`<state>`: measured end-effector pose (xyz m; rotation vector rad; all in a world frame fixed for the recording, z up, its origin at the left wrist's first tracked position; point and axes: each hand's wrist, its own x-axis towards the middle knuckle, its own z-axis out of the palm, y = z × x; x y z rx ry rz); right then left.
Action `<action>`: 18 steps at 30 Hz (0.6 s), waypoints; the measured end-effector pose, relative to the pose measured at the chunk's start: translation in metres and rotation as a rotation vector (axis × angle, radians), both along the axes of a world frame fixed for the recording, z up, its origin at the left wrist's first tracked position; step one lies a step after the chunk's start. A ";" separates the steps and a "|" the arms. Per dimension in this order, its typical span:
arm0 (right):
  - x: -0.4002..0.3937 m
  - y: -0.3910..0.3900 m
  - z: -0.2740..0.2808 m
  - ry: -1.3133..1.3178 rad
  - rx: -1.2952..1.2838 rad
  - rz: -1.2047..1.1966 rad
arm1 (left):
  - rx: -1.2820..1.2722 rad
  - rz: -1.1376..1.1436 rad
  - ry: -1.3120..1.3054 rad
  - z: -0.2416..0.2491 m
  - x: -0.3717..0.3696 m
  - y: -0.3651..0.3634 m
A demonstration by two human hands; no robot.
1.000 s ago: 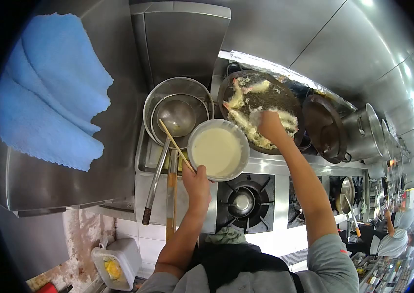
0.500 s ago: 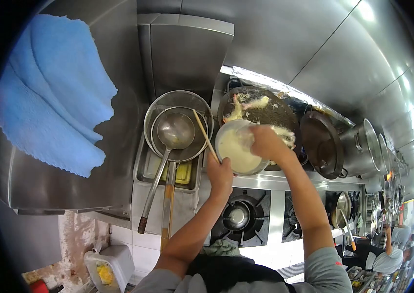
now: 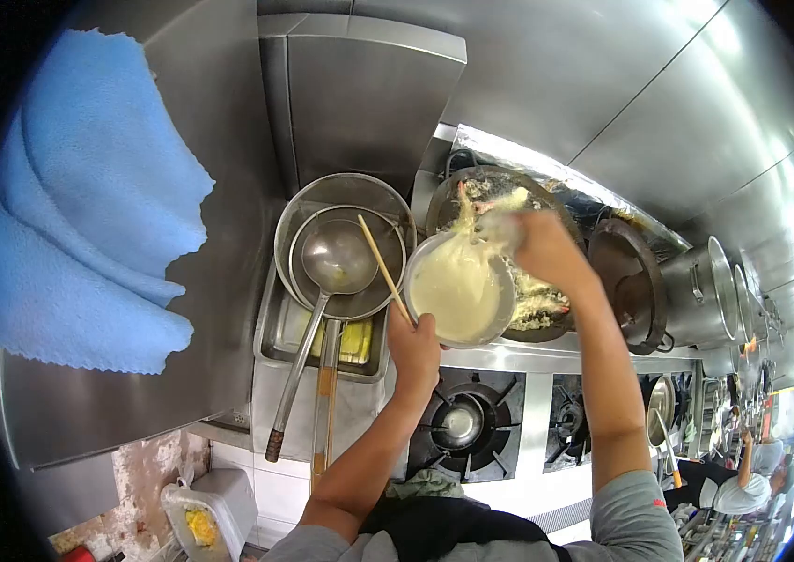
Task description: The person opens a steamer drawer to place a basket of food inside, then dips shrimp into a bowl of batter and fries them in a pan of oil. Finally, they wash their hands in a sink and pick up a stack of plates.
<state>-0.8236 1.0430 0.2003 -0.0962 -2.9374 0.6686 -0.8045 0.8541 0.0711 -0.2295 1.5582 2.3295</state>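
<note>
My left hand (image 3: 413, 351) is closed on the rim of a bowl (image 3: 454, 298) of pale batter, with wooden chopsticks (image 3: 381, 265) also in its grasp. The bowl is tilted beside and partly over the near edge of a dark wok (image 3: 561, 206). Over the wok, my right hand (image 3: 539, 245) is blurred, its fingers coated in batter that trails into the bowl; whether it holds anything I cannot make out. Battered pieces with reddish tails (image 3: 536, 304) lie in the wok amid bubbling oil.
Left of the bowl, a ladle (image 3: 336, 255) and a strainer (image 3: 397, 245) rest on a metal pot (image 3: 296, 201). A blue cloth (image 3: 97, 206) lies far left. A burner (image 3: 463, 423) is below; another wok (image 3: 624, 281) and a tall pot (image 3: 692, 295) stand right. A co-worker (image 3: 739, 492) is lower right.
My right hand has risen from inside the bowl to above the wok, drawing batter with it. The bowl is slightly lower, and the view has shifted a little.
</note>
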 end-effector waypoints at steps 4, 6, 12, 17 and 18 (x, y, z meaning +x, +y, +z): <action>-0.026 0.015 -0.006 0.106 -0.016 -0.235 | -0.028 0.032 -0.004 -0.016 0.004 -0.023; -0.040 0.028 -0.039 0.086 -0.089 -0.244 | -0.013 0.010 -0.043 -0.008 0.009 -0.040; -0.100 0.067 -0.099 0.012 0.257 -0.399 | 0.008 0.040 -0.103 -0.015 0.024 -0.065; -0.109 0.067 -0.094 0.181 0.007 -0.388 | 0.058 0.072 -0.060 -0.016 0.027 -0.070; -0.108 0.067 -0.099 0.178 0.008 -0.389 | 0.057 0.071 -0.064 -0.016 0.027 -0.070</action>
